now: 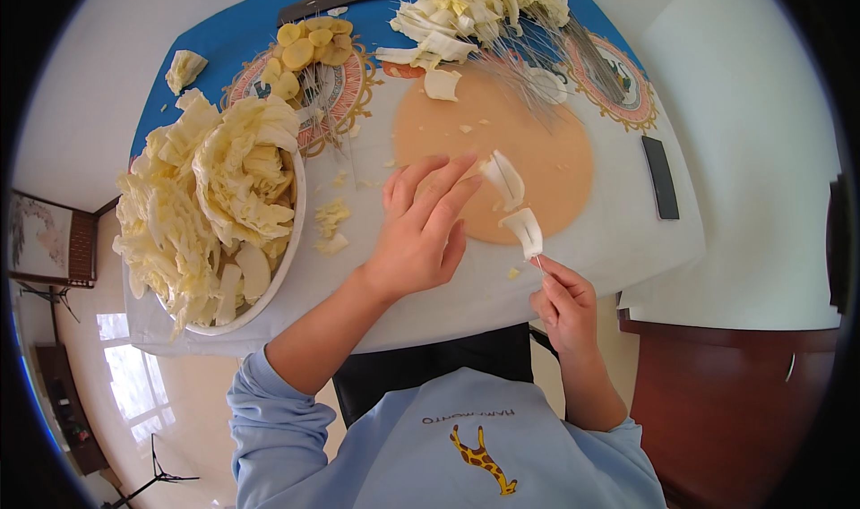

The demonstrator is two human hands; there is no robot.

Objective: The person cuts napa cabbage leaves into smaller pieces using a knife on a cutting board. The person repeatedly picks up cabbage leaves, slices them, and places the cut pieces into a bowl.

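My right hand (568,307) pinches the near end of a thin metal skewer (540,264) by the table's front edge. Just above those fingers, a white piece of napa cabbage (524,234) is threaded on the skewer. Farther along, a second cabbage piece (505,178) lines up with it over the round tan board (564,146); the skewer appears to run into it. My left hand (426,234) is spread over the board's left side, holding nothing, its fingertips close to that second piece. Whether they touch it I cannot tell.
At left, a white basin (299,200) is heaped with cabbage leaves (242,166). Behind it lie skewered potato slices (299,52) and a cleaver (329,4). Skewered cabbage (484,5) is piled at the back, beside bare skewers (594,59). A black phone (660,178) lies at right.
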